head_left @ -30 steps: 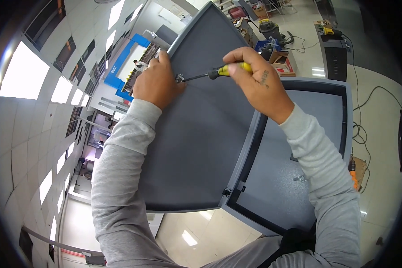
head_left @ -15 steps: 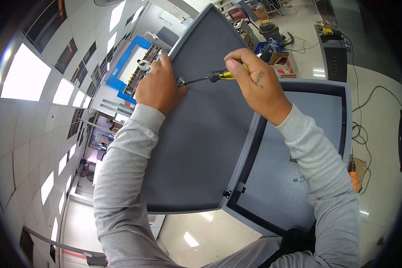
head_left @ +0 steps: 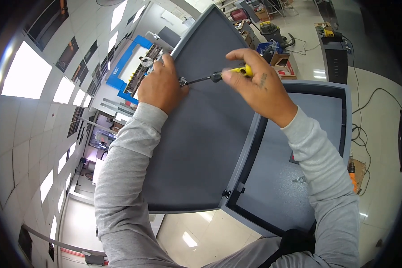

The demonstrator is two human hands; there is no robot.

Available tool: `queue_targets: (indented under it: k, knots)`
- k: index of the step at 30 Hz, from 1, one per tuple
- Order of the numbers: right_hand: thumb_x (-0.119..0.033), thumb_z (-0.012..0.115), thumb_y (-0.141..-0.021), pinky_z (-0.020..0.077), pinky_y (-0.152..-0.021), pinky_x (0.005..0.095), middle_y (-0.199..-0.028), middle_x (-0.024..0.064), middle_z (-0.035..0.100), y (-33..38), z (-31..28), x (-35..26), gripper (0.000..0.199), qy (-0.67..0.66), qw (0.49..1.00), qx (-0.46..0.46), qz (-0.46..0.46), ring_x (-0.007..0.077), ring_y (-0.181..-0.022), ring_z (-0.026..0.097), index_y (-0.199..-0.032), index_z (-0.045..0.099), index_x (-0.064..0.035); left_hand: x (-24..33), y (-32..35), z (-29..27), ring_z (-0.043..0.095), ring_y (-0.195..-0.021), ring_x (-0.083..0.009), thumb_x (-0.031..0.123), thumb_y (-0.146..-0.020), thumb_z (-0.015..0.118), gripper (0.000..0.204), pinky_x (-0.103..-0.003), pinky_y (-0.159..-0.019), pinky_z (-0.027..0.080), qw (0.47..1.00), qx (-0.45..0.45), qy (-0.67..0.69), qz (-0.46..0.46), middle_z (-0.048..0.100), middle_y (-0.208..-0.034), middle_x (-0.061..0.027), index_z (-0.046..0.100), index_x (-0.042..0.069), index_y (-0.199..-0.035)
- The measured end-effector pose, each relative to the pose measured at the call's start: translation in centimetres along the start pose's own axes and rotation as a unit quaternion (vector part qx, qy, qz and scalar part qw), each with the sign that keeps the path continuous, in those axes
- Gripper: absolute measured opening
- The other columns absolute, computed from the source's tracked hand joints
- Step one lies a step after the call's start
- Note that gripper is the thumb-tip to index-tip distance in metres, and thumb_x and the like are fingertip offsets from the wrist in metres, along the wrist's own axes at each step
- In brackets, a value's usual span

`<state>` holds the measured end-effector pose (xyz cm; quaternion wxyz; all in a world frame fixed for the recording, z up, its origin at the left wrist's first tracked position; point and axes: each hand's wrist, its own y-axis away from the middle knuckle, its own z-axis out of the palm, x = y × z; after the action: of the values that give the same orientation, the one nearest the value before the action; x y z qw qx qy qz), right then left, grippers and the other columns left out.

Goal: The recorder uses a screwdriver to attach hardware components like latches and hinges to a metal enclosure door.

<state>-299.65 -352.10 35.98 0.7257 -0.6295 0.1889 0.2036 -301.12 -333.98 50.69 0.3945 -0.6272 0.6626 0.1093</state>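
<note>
Looks to me like you're on the screwdriving step: your right hand [head_left: 259, 87] has its grip closed round the yellow-and-black-handled screwdriver [head_left: 216, 77], tip right at the small shiny metal fitting [head_left: 182, 81] by the left edge of the flat dark grey panel [head_left: 196, 147], toward the far end. Your left hand [head_left: 160, 87] curls at that edge; can't tell what its grip has. Next turn probably calls for a straight shaft and steady panel.

Creased grey long sleeves [head_left: 125, 178], snug cuffs [head_left: 152, 117], grey trousers [head_left: 241, 256]; dark marking [head_left: 262, 81] on right hand [head_left: 260, 89]
</note>
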Motion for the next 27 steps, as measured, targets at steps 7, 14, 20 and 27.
queue_targets:
  k: [7,14,20,27]
  knots:
    - [-0.007,0.060,-0.088,0.0428,-0.100,0.0301,-0.127,0.0105,0.056,0.1,-0.6,0.4,0.037,-0.047,0.998,-0.031,0.021,0.0186,-0.119,0.055,-0.124,0.057,-0.0050,0.1,0.0,0.1,0.072,-0.086,-0.0355,0.037,-0.074,0.083,0.080,-0.041,-0.069,0.061,1.000,0.008,0.003,0.002,0.062,-0.110,-0.0214,0.041,-0.001,-0.131]
    - [-0.017,0.063,-0.093,0.0463,-0.094,0.0309,-0.121,0.0084,0.056,-0.3,-0.7,0.7,0.034,-0.011,0.998,-0.026,-0.053,0.0167,-0.109,0.055,-0.123,0.057,-0.0037,0.3,0.0,0.2,0.072,-0.088,-0.0350,0.037,-0.075,0.083,0.082,-0.041,-0.070,0.061,1.000,0.003,-0.004,-0.002,0.063,-0.109,-0.0217,0.040,-0.001,-0.134]
    - [-0.021,0.061,-0.096,0.0479,-0.090,0.0314,-0.115,0.0078,0.058,-0.3,-0.4,0.1,0.032,-0.111,0.980,-0.049,0.157,0.0167,-0.105,0.056,-0.121,0.057,-0.0030,0.1,0.1,0.0,0.072,-0.087,-0.0354,0.037,-0.075,0.082,0.082,-0.041,-0.070,0.061,1.000,0.003,0.000,-0.008,0.062,-0.109,-0.0209,0.040,-0.001,-0.134]
    - [-0.020,0.059,-0.098,0.0486,-0.087,0.0305,-0.104,0.0066,0.062,-0.6,0.2,0.5,0.027,0.007,0.998,0.019,0.059,0.0174,-0.097,0.060,-0.119,0.058,-0.0029,0.0,0.2,0.5,0.072,-0.085,-0.0366,0.036,-0.075,0.083,0.082,-0.044,-0.068,0.060,0.999,0.025,0.018,0.011,0.061,-0.108,-0.0208,0.040,0.001,-0.135]
